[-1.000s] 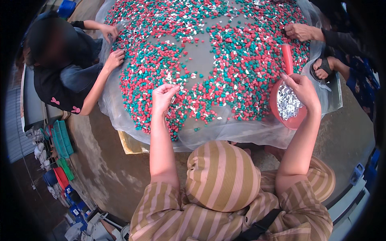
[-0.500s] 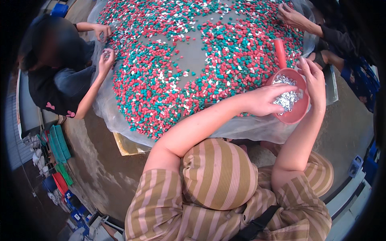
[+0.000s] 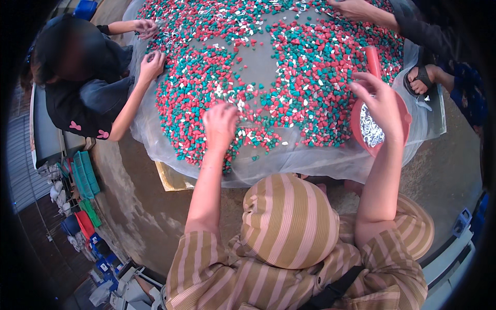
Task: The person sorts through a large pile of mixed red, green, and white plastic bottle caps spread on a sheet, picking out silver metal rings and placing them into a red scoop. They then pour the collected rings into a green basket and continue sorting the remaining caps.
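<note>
My left hand (image 3: 221, 123) is down at the near edge of a wide spread of small red, green and white pieces (image 3: 315, 67). Its fingers bend over the pieces, and motion smears them, so a hold cannot be made out. My right hand (image 3: 381, 106) hovers above a red scoop-like bowl (image 3: 404, 121), fingers apart, with nothing visible in them. White or silvery clip-like bits (image 3: 370, 126) lie in the bowl, partly covered by my hand and wrist. The bowl's red handle (image 3: 372, 62) points away over the pieces.
Translucent sheeting (image 3: 253, 170) hangs over the work surface's near edge. A person in dark clothes (image 3: 77, 93) works at the left with both hands at the pieces. Another person's hand (image 3: 356, 9) reaches in from the far right. A green crate (image 3: 85, 174) stands at the left.
My left hand has left the bowl and moved left to the pieces. My right hand has shifted from the bowl's right rim to over it. The far-right person's hand has moved left.
</note>
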`<control>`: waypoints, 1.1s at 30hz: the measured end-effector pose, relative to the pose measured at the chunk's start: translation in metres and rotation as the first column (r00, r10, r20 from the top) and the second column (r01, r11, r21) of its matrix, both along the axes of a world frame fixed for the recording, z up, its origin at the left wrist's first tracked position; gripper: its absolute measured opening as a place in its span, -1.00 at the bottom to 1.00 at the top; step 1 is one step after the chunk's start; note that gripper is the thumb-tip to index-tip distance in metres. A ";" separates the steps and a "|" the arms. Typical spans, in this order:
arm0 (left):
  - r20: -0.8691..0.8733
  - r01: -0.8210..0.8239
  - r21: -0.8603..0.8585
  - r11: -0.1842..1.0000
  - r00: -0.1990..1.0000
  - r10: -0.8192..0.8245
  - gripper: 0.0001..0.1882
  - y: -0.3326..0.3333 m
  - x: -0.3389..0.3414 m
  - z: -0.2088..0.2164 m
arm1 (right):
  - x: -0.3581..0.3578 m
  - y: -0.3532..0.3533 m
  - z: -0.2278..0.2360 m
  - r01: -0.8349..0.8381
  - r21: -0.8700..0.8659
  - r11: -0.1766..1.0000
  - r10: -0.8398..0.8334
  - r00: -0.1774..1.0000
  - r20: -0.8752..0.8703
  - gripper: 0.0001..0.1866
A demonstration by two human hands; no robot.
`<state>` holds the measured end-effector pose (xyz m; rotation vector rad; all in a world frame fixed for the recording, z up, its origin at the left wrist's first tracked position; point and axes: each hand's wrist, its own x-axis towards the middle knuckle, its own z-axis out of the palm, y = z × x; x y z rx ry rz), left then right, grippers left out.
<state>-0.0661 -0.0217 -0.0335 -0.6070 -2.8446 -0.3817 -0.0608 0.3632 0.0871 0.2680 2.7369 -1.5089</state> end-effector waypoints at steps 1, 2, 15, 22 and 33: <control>-0.034 -0.055 -0.041 0.998 0.998 0.054 -0.72 -0.016 -0.007 0.003 | 0.000 -0.011 -0.006 -0.040 0.034 0.999 0.041 0.999 -0.007 -0.63; -0.076 -0.114 -0.076 0.991 0.991 0.108 -0.73 -0.025 -0.013 0.005 | -0.001 -0.021 -0.011 -0.082 0.072 0.994 0.084 0.996 -0.019 -0.64; -0.116 -0.169 -0.125 0.978 0.981 0.155 -0.85 -0.014 -0.008 -0.006 | -0.002 -0.117 -0.117 -0.402 0.694 0.598 0.613 0.787 -0.072 -0.53; 0.069 0.226 0.026 0.974 0.971 -0.227 -0.75 0.030 0.045 0.003 | -0.031 -0.085 -0.108 -0.035 0.786 0.618 0.253 0.955 -0.156 -0.73; -0.041 0.075 -0.017 0.997 0.996 -0.076 -0.72 0.051 -0.018 -0.001 | 0.013 -0.136 -0.131 -0.374 0.704 0.603 0.582 0.811 -0.068 -0.53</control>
